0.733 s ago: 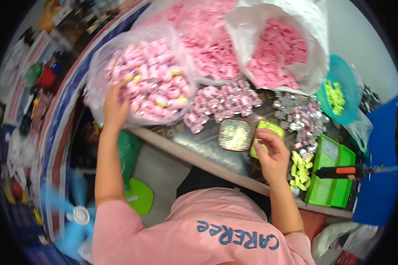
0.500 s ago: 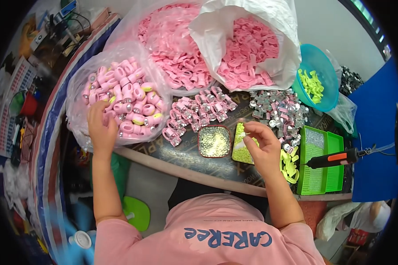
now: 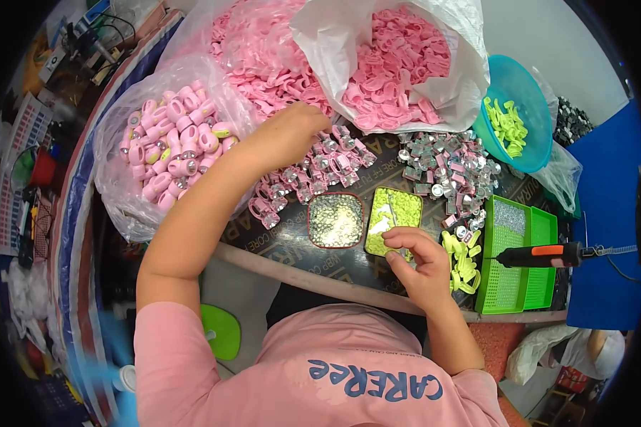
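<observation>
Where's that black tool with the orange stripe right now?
In the head view, the black tool is at the right, over the green tray, right of the loose yellow-green pieces.

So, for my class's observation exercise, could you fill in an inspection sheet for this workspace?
Surface: pale-edged dark tabletop, partly covered.
Work items: pink-and-silver pieces, heaped; yellow-green tray of small bits; red-rimmed tray beside it.
Clutter: loose silver parts; yellow-green pieces lying beside a green basket.
Hands: left hand at the far side of the pink-and-silver heap; right hand by the yellow-green tray's near edge; grips unclear.
Cables: coiled cord at the black-and-orange tool.
Surroundings: blue fan, blurred; green stool; blue panel.
</observation>
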Available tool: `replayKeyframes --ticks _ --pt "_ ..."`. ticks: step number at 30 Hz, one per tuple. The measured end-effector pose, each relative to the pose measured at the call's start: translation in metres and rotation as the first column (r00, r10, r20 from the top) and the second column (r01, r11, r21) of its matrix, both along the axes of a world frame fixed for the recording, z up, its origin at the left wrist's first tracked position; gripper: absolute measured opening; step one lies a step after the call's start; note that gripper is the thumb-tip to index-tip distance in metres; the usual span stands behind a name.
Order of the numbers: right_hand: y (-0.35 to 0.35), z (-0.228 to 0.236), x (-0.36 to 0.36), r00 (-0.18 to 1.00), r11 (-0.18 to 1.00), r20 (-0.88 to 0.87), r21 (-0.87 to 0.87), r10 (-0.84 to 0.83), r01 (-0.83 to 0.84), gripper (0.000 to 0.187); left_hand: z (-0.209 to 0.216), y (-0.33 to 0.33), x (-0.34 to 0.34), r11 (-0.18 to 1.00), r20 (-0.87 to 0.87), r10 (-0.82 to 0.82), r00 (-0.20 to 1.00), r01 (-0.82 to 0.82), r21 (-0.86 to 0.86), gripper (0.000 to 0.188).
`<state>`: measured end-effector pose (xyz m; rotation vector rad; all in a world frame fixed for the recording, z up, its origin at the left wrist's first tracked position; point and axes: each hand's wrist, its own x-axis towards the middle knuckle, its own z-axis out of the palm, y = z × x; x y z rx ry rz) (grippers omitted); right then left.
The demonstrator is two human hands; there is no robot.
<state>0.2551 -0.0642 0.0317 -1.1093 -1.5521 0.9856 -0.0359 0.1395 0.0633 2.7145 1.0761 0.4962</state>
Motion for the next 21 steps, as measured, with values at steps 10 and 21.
replayKeyframes --ticks 10,21 --pt "0.007 0.003 0.018 1.0 0.999 0.009 -0.03 -0.03 0.03 0.019 -0.005 0.038 0.049 0.959 -0.148 -0.242 0.959 0.213 -0.188 0.036" --pt "0.001 0.004 0.037 0.994 0.996 0.081 -0.037 -0.073 0.076 0.02 0.002 0.009 0.046 0.975 0.248 -0.044 0.968 0.095 -0.199 0.029"
